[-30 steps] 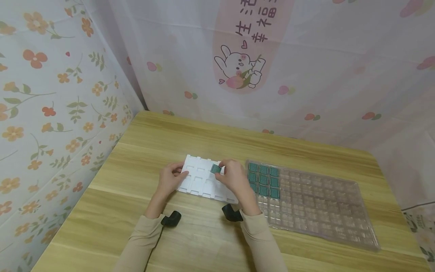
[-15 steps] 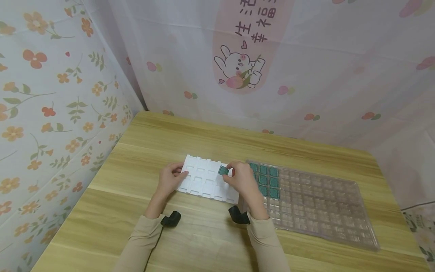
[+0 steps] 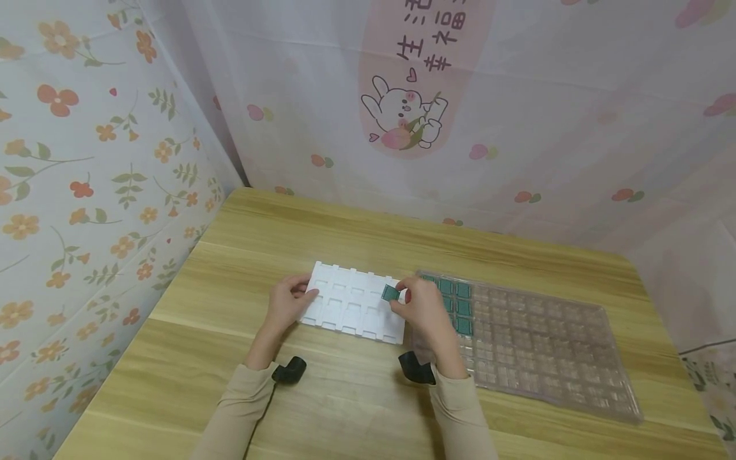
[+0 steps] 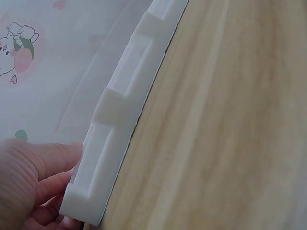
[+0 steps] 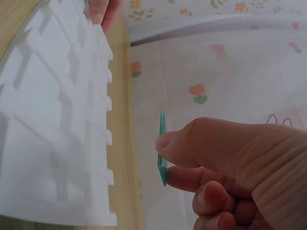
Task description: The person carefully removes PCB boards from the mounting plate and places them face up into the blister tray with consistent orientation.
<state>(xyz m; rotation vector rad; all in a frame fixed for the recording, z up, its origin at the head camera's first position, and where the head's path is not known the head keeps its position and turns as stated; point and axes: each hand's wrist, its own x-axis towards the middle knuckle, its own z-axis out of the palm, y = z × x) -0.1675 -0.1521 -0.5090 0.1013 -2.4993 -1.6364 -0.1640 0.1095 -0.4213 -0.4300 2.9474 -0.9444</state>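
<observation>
My left hand [image 3: 285, 300] grips the left end of a white slotted tray [image 3: 351, 313], thumb on its upper face and the other fingers at its edge. In the left wrist view that hand [image 4: 38, 177] holds the corner of the tray [image 4: 112, 103]. Between thumb and finger, my right hand [image 3: 424, 308] pinches a small green circuit board [image 3: 391, 292] above the tray's right end. The right wrist view shows the board [image 5: 162, 158] nearly edge-on, apart from the tray [image 5: 53, 120]. The tray's visible recesses hold no boards.
A clear plastic tray [image 3: 540, 348] with many pockets lies to the right on the wooden table [image 3: 339, 409]. Green circuit boards [image 3: 463, 308] fill several pockets at its left; my right hand covers some. Patterned curtains [image 3: 322, 96] stand behind and at the left.
My right hand has moved right with the green circuit board, from over the middle of the white tray to its right end. My left hand and the white tray stay put.
</observation>
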